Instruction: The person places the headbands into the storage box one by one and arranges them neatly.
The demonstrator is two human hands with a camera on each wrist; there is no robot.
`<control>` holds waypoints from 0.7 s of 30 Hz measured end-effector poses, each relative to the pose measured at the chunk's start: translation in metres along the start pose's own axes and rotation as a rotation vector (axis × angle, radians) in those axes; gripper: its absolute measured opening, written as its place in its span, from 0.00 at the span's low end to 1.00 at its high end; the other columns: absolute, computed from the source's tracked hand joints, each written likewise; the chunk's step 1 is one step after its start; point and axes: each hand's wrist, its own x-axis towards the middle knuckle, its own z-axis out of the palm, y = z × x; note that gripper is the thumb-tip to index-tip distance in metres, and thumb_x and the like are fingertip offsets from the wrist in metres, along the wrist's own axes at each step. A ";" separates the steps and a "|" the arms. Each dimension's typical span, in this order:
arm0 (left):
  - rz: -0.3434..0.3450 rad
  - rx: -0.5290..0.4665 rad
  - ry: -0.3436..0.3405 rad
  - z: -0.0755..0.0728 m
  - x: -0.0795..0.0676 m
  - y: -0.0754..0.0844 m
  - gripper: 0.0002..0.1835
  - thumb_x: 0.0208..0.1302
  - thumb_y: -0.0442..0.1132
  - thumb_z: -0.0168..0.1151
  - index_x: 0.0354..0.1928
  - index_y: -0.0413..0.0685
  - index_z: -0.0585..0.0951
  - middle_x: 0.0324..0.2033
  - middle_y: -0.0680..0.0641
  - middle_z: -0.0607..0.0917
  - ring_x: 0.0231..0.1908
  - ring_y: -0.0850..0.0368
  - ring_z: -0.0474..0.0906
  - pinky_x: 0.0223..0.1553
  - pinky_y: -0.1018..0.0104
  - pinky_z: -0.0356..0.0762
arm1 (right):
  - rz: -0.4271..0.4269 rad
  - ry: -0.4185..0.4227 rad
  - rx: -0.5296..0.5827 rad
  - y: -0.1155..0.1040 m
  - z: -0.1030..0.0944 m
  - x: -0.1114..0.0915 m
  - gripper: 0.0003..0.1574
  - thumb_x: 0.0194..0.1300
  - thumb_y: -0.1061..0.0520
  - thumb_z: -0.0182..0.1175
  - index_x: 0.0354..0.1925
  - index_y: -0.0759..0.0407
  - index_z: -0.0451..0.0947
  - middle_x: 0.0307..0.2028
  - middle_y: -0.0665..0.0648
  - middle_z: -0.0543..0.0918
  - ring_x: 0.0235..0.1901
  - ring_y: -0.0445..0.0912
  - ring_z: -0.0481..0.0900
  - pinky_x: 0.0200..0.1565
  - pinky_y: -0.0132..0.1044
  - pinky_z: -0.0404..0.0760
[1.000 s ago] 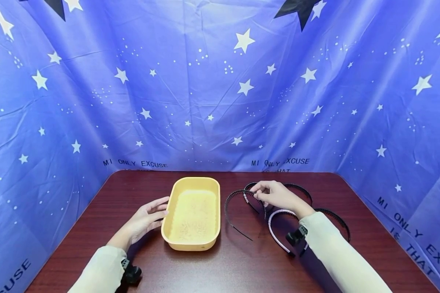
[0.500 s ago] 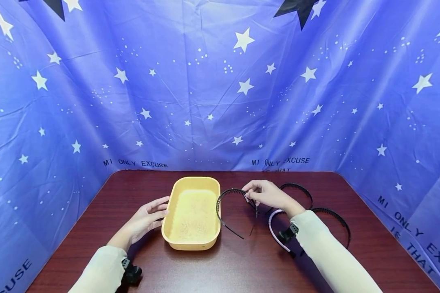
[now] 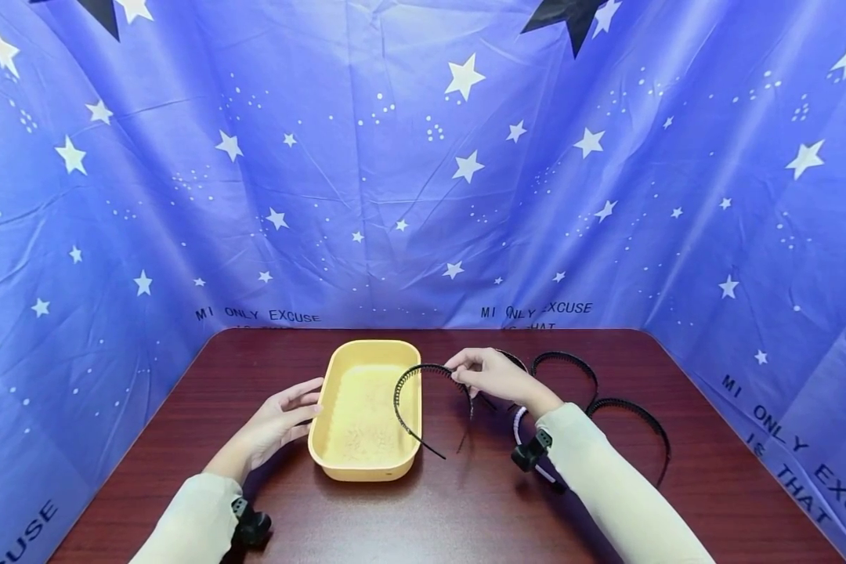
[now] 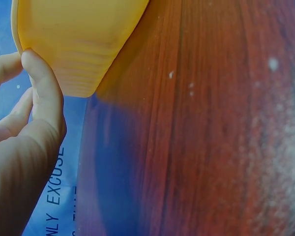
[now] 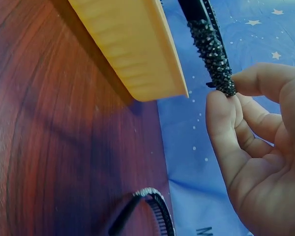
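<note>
My right hand (image 3: 504, 380) pinches a thin black headband (image 3: 397, 399) between thumb and fingertips. Dark glittering stones cover the gripped part of the headband (image 5: 211, 56) in the right wrist view. Its left arc overlaps the right rim of a yellow plastic bin (image 3: 331, 462) in the head view, while its far end hangs low beside the bin. At the bin's left side, my left hand (image 3: 275, 431) touches the outer wall with extended fingers. The left wrist view shows the left thumb (image 4: 42, 81) right at the bin's rim (image 4: 20, 39).
Behind and below my right arm lie black toothed headbands (image 3: 567, 356) and a pale lilac headband (image 3: 520, 439). Another black headband (image 3: 641, 409) lies farther right. A dark red wooden table (image 3: 366, 525) is enclosed by a blue star-printed cloth (image 3: 366, 196).
My right hand has carried the black headband left, from the other headbands to over the bin's right rim. My left hand stays at the bin.
</note>
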 end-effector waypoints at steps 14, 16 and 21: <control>-0.035 0.017 0.041 0.001 0.002 -0.001 0.36 0.69 0.32 0.62 0.75 0.38 0.60 0.63 0.32 0.70 0.52 0.52 0.79 0.51 0.57 0.81 | 0.019 -0.022 0.103 -0.004 0.018 0.016 0.15 0.69 0.59 0.61 0.51 0.66 0.81 0.32 0.54 0.80 0.28 0.43 0.78 0.37 0.45 0.85; -0.034 0.017 0.036 0.001 0.002 -0.001 0.36 0.69 0.32 0.62 0.75 0.38 0.60 0.63 0.32 0.70 0.52 0.52 0.79 0.52 0.57 0.81 | 0.023 -0.026 0.109 -0.007 0.020 0.020 0.16 0.69 0.59 0.61 0.52 0.65 0.81 0.32 0.54 0.80 0.28 0.43 0.78 0.37 0.45 0.85; -0.017 0.013 0.020 0.000 0.002 0.000 0.36 0.69 0.32 0.62 0.75 0.37 0.59 0.63 0.32 0.70 0.51 0.53 0.80 0.51 0.57 0.81 | 0.017 -0.040 0.124 -0.015 0.023 0.030 0.18 0.68 0.59 0.61 0.53 0.67 0.80 0.34 0.60 0.80 0.27 0.44 0.78 0.37 0.46 0.85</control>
